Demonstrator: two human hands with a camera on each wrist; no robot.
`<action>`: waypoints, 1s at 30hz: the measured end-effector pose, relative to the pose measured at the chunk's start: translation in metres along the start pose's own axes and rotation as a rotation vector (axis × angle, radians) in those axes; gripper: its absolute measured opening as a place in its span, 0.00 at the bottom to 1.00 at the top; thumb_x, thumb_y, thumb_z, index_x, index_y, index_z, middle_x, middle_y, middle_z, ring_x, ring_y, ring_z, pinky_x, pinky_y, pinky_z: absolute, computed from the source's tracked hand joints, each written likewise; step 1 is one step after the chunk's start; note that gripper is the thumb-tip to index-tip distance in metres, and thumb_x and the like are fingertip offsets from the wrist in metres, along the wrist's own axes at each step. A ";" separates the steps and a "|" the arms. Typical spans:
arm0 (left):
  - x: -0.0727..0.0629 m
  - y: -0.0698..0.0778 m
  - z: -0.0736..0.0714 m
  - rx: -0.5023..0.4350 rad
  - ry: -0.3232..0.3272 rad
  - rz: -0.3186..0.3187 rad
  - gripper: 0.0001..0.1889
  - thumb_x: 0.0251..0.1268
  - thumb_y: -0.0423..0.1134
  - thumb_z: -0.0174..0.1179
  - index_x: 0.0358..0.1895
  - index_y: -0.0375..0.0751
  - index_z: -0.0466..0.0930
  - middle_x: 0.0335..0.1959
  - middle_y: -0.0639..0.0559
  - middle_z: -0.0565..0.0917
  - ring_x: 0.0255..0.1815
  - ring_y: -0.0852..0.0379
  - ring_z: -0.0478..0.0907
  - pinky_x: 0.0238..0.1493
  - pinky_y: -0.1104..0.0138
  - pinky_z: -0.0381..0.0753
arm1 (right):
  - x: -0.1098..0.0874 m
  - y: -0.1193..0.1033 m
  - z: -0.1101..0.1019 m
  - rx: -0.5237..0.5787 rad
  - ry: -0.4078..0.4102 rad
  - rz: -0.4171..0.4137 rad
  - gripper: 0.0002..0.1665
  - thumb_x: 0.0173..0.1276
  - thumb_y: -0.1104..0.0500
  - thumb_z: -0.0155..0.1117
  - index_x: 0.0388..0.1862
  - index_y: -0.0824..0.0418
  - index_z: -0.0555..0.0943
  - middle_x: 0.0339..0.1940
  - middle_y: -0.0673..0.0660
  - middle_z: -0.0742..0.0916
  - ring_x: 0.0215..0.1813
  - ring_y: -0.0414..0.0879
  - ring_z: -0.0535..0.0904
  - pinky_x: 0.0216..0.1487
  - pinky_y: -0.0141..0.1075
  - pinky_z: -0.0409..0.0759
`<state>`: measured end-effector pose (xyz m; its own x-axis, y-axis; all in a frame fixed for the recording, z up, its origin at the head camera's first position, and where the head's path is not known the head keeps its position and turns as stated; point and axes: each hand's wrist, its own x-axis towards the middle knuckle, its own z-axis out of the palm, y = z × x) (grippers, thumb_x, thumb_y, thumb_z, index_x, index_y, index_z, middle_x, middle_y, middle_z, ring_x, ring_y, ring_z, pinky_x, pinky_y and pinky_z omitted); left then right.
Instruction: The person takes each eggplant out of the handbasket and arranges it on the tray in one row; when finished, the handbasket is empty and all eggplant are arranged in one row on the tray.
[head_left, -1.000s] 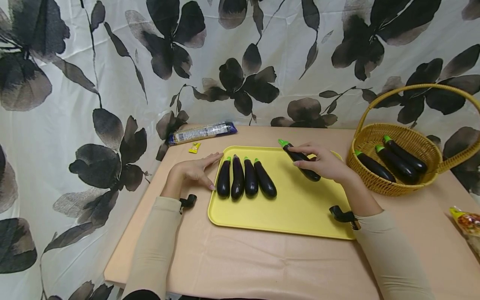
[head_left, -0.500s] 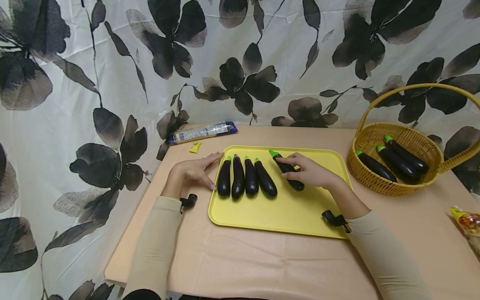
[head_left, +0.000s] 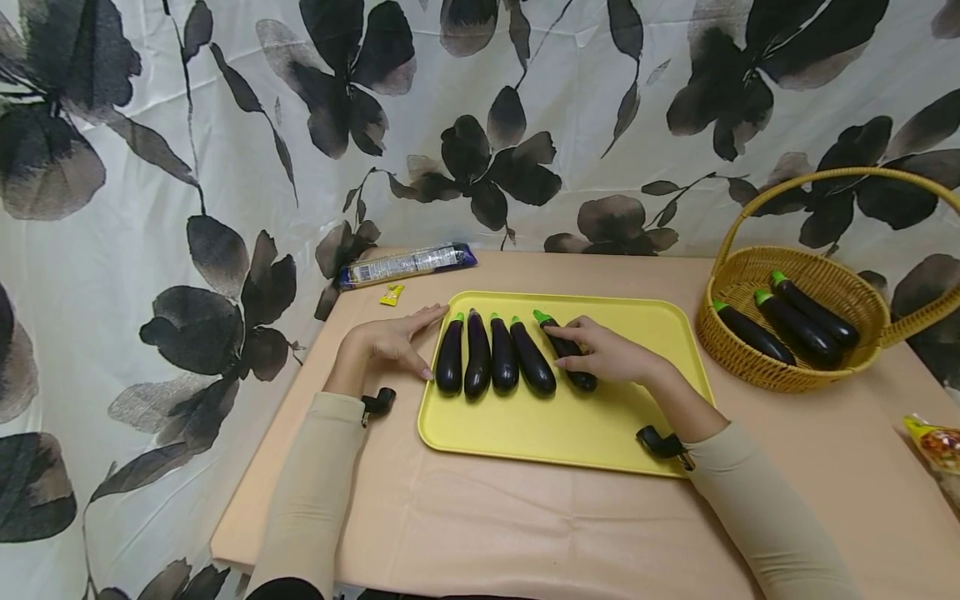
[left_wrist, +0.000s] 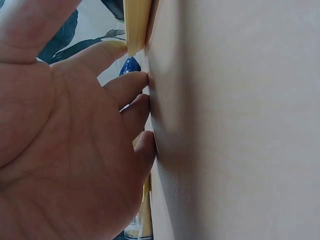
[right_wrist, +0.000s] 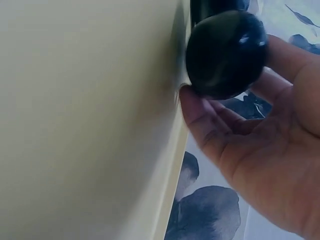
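Note:
My right hand (head_left: 600, 350) pinches a dark eggplant (head_left: 583, 381) with a green stem end, low over the yellow tray (head_left: 600, 433). In the right wrist view the eggplant's round end (right_wrist: 227, 55) sits between thumb and fingers, close to the tray surface. To its left, several eggplants (head_left: 503, 358) lie side by side on the tray, stem ends pointing away from me. My left hand (head_left: 382, 346) touches the tray's left edge, fingers spread. The left wrist view shows that palm (left_wrist: 75, 135) uncurled, with fingertips against the table and one at the tray rim (left_wrist: 136, 25).
A wicker basket (head_left: 720, 358) with a tall handle stands at the right, with 3 eggplants (head_left: 798, 325) inside. Behind the tray's left corner lie a long blue-and-white packet (head_left: 408, 265) and a small yellow wrapper (head_left: 391, 294). Another packet (head_left: 937, 446) rests at the right edge.
My right hand has carried the eggplant leftward and down over the tray, closer to the row. My left hand has stayed at the tray's left edge.

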<state>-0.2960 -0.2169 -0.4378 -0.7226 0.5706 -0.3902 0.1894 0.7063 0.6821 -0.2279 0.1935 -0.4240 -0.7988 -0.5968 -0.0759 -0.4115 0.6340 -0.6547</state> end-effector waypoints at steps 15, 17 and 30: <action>0.000 0.001 0.000 0.008 -0.001 -0.010 0.74 0.36 0.51 0.88 0.86 0.62 0.41 0.88 0.54 0.34 0.88 0.49 0.26 0.86 0.47 0.30 | 0.001 0.002 0.003 -0.021 -0.002 0.014 0.37 0.80 0.51 0.61 0.82 0.60 0.64 0.61 0.65 0.75 0.51 0.52 0.70 0.51 0.44 0.70; 0.000 0.001 0.000 0.011 0.000 -0.009 0.74 0.36 0.51 0.88 0.87 0.62 0.41 0.88 0.54 0.34 0.88 0.49 0.26 0.86 0.47 0.30 | 0.001 0.002 0.003 -0.018 -0.004 0.017 0.38 0.80 0.51 0.61 0.82 0.61 0.64 0.62 0.65 0.75 0.51 0.52 0.71 0.51 0.44 0.70; -0.001 0.001 0.000 0.013 0.000 -0.008 0.74 0.37 0.50 0.87 0.87 0.62 0.41 0.88 0.53 0.34 0.88 0.49 0.27 0.86 0.47 0.31 | -0.002 -0.003 0.002 0.006 -0.008 0.007 0.37 0.79 0.48 0.62 0.81 0.58 0.67 0.64 0.66 0.75 0.48 0.50 0.73 0.50 0.42 0.73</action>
<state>-0.2956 -0.2168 -0.4368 -0.7240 0.5653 -0.3953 0.1928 0.7161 0.6708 -0.2241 0.1918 -0.4238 -0.7981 -0.5962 -0.0867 -0.4030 0.6354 -0.6587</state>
